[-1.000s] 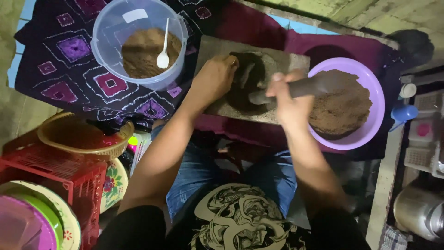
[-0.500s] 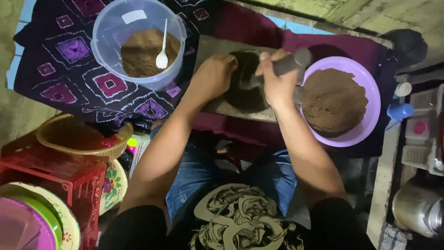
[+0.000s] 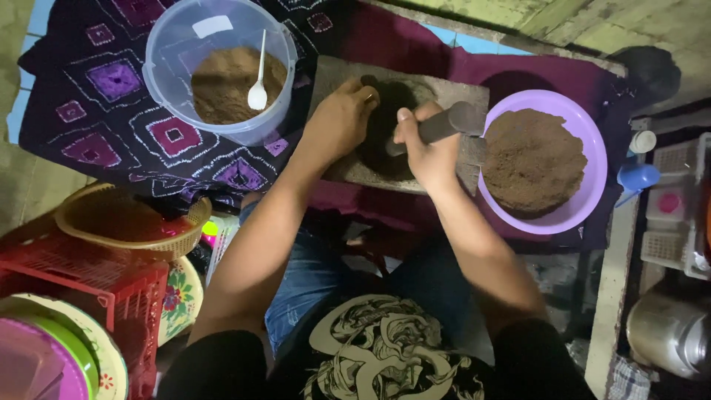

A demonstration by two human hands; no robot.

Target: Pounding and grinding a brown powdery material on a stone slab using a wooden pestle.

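Stone slab [image 3: 348, 167]: two hands, perhaps one pestle [image 3: 444, 124].

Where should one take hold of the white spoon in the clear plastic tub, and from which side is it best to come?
Grip the white spoon by the upper part of its handle, coming from above through the open top of the clear tub. The bowl end lies on the brown powder, while the thin handle leans up toward the far rim, free of powder, so it is probably the cleaner and easier part to pinch.

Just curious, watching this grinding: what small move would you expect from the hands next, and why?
Probably the right hand pushes the stone roller across the dark paste on the grinding slab, since the left hand already cups it.
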